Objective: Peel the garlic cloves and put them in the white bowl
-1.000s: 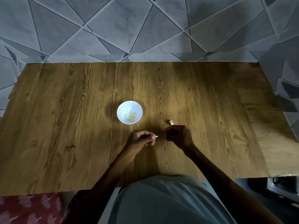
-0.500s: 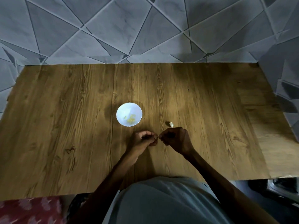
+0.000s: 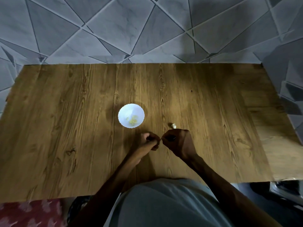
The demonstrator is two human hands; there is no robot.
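Hands drawn together.
Left hand [image 3: 150, 141] and right hand [image 3: 178, 143] now nearly touch; the earlier pale scrap is hidden.

I record a wood-grain table [image 3: 65, 128] filling mid-frame, with grey triangle-patterned tiles [image 3: 114, 30] across the top. Red patterned cloth [image 3: 29, 213] sits at lower left. A dark object [image 3: 278, 190] at lower right I cannot identify.

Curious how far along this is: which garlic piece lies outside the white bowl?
The small white garlic clove on the wooden table, just beyond the right hand. The other pieces are yellowish and sit inside the round white bowl.
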